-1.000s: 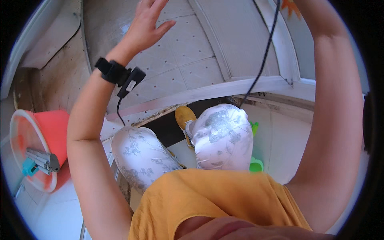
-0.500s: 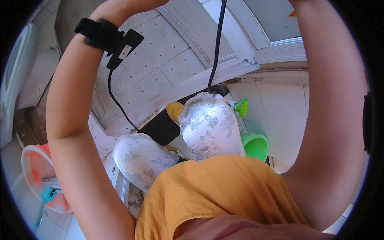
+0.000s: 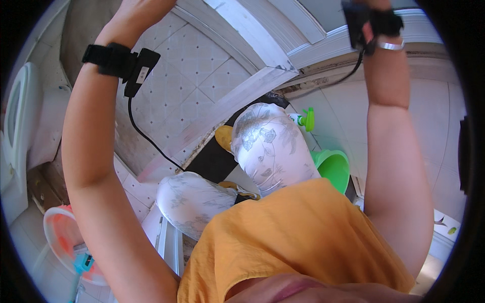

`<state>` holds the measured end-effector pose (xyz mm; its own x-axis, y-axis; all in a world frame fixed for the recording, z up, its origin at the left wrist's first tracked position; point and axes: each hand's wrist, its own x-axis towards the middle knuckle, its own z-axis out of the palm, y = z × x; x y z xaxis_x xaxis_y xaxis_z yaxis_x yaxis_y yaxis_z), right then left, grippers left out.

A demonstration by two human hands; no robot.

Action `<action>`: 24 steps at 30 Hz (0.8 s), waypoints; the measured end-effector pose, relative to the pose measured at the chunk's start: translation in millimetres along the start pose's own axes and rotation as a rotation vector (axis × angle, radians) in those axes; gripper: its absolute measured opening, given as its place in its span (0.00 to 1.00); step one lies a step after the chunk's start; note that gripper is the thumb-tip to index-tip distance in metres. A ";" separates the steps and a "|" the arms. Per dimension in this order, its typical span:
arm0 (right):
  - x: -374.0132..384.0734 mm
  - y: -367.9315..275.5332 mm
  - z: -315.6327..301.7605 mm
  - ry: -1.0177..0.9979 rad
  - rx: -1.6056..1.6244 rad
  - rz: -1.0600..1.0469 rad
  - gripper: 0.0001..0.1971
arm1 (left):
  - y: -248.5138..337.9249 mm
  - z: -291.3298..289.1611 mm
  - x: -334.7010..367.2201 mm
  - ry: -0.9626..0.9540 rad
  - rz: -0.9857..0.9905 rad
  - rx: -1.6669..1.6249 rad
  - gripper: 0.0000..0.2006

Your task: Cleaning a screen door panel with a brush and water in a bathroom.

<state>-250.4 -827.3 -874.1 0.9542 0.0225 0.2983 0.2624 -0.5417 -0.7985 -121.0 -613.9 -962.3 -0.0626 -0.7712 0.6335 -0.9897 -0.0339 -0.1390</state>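
Observation:
My left hand reaches up to the top edge of the view, over the white door frame and the tiled floor. Its fingers lie beyond the edge, so what they touch is hidden. A black strap with a small cabled device wraps my left wrist. Near a white door with a grey panel, my right hand is mostly cut off at the top. Motion smears it, and its fingers do not show. My right wrist carries a similar black device and a silver bracelet.
Between the rooms runs a whitish sill. A green bucket and a bottle with a green trigger top stand by my knee. At the left are a red-and-white basin, a turquoise-headed tool and a white toilet.
My right arm has swung left and drawn down, bringing its wrist device and bracelet into view. My left hand has shifted slightly left. The view has turned a little.

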 end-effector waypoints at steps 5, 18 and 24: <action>-153.9 136.0 33.4 0.146 -0.121 0.442 0.12 | 16.3 -3.4 7.0 0.017 0.004 0.070 0.05; -283.1 266.3 125.4 0.336 -0.620 0.844 0.10 | -19.9 21.4 -13.6 -0.096 -0.129 0.278 0.13; -277.7 253.3 129.9 0.410 -0.585 0.900 0.08 | -14.8 19.0 -6.4 -0.139 -0.147 0.239 0.11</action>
<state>-430.3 -861.6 -1227.1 0.6158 -0.7876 -0.0238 -0.6999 -0.5329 -0.4755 -103.5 -620.5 -978.7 0.1135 -0.8259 0.5522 -0.9274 -0.2875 -0.2393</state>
